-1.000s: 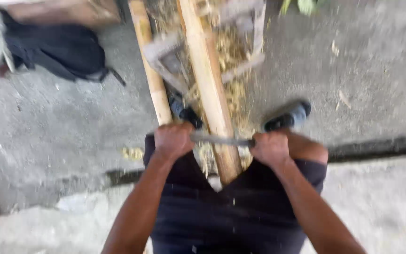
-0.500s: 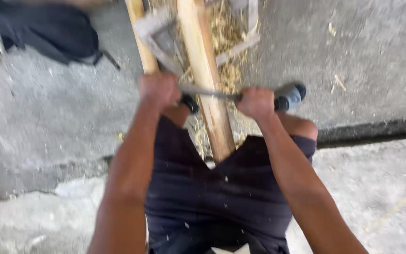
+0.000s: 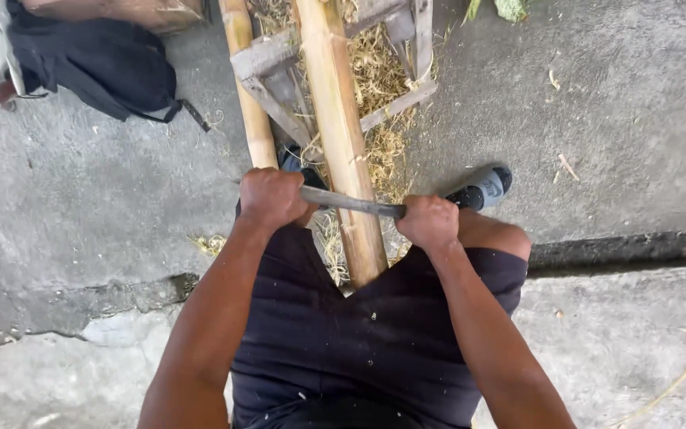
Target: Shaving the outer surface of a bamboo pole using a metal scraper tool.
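A thick bamboo pole [image 3: 341,135] runs from the top of the view down between my thighs. Across it lies a long dark metal blade [image 3: 351,202]. My left hand [image 3: 270,196] is closed around the blade's left end, and my right hand [image 3: 429,222] grips its right end. The blade rests on the pole's upper face a little above the pole's near end. I wear dark shorts [image 3: 359,334], and one shoe [image 3: 482,188] shows to the right of the pole.
A second, thinner bamboo pole [image 3: 246,87] lies left of the first. Both rest on a grey wooden frame [image 3: 279,67] over a heap of straw-like shavings [image 3: 379,103]. A black backpack [image 3: 93,63] sits at the top left on the concrete floor. A dark gap [image 3: 621,250] crosses the concrete.
The blade and both hands slid away from me up the pole half a second ago. They have now come back toward me along the pole.
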